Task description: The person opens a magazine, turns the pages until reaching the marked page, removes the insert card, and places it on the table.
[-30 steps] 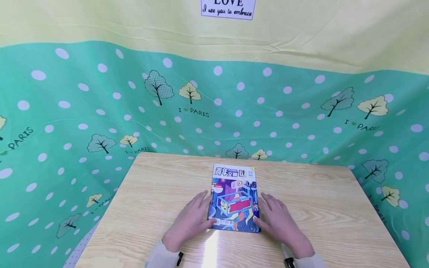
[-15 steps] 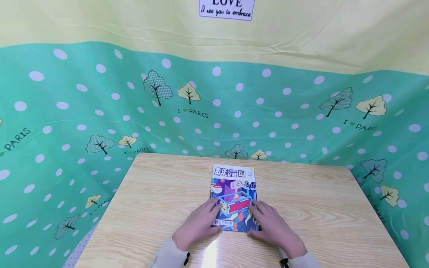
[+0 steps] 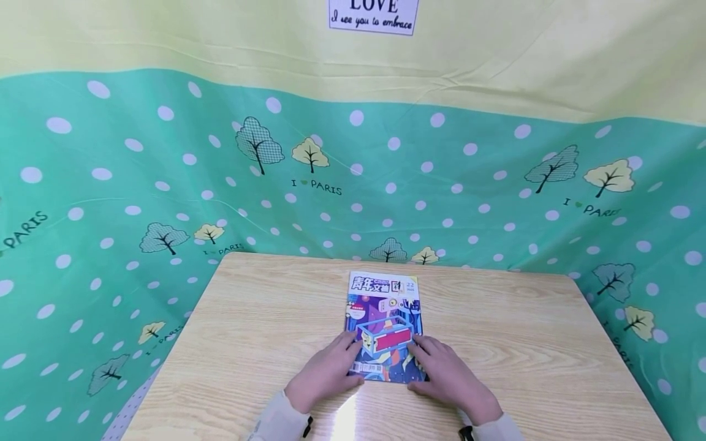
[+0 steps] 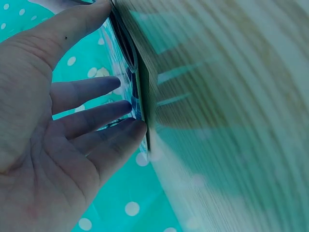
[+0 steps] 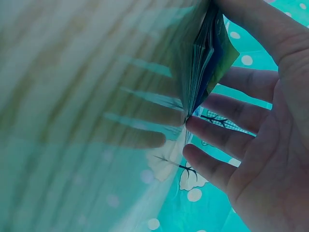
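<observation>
A magazine [image 3: 384, 306] with a purple and blue cover lies flat on the wooden table, its white title strip towards the far edge. My left hand [image 3: 325, 370] rests at its lower left, fingertips over the cover and thumb by the near edge. At the lower right, my right hand [image 3: 449, 375] mirrors this pose. In the left wrist view, the extended fingers [image 4: 104, 118] reach the magazine's side [image 4: 131, 79]. The right wrist view has the thumb against the page edges [image 5: 195, 72], which fan slightly apart, with the other fingers spread beside them.
The light wood table [image 3: 265, 306] has a glossy surface that mirrors the hands in both wrist views. A green and yellow curtain [image 3: 309, 220] with dots and printed trees hangs behind and around its sides. Black straps [image 3: 466, 433] show at the sleeves.
Both hands have moved inward from the magazine's sides, so the fingertips now overlap its cover and the thumbs sit at the near edge. The magazine stays in place.
</observation>
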Demonstrator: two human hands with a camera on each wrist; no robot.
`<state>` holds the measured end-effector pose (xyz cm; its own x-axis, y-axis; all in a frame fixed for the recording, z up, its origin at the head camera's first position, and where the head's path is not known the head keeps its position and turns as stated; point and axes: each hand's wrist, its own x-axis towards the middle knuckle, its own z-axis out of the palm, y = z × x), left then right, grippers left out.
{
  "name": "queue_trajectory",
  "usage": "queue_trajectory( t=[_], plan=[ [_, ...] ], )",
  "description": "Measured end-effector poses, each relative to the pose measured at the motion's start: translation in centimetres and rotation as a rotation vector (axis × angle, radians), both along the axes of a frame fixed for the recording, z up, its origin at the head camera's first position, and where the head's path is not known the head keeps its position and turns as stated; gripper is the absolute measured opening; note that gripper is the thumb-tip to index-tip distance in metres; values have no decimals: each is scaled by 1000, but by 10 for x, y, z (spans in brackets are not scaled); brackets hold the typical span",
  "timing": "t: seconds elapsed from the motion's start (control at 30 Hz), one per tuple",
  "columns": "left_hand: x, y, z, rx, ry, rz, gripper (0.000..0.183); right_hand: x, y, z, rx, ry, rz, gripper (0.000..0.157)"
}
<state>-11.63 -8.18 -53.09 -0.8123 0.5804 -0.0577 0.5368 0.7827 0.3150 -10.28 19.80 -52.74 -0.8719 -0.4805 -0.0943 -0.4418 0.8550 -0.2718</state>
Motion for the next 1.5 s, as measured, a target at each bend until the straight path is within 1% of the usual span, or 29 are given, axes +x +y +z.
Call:
queue_trajectory(
  t=[0.2,0.5,0.67,0.77,0.93,1.0,1.1,1.33,1.5],
  plan=[
    [0,0,-1,-15,-10,4,75,0,1,2,-35,-30,-15,74],
    [0,-1,0,-1,-26,3,72,-1,7,6,-87,-89,-67,66],
    [1,-2,1,15,-53,1,71,0,9,9,-114,-108,-99,63],
    [1,-4,3,32,-68,-2,68,2,11,10,-116,-66,-121,59],
    [0,-6,3,45,-76,-2,62,4,13,11,-126,71,-168,57],
    [-1,-6,2,46,-73,-3,59,4,14,11,-139,99,-189,58],
    [-2,-7,0,48,-64,-7,55,3,15,10,-156,99,-215,60],
    [-3,-7,1,59,-54,-23,48,3,15,10,-165,29,-287,64],
    [-3,-7,1,65,-71,-13,46,3,13,9,-170,62,-299,61]
  ],
)
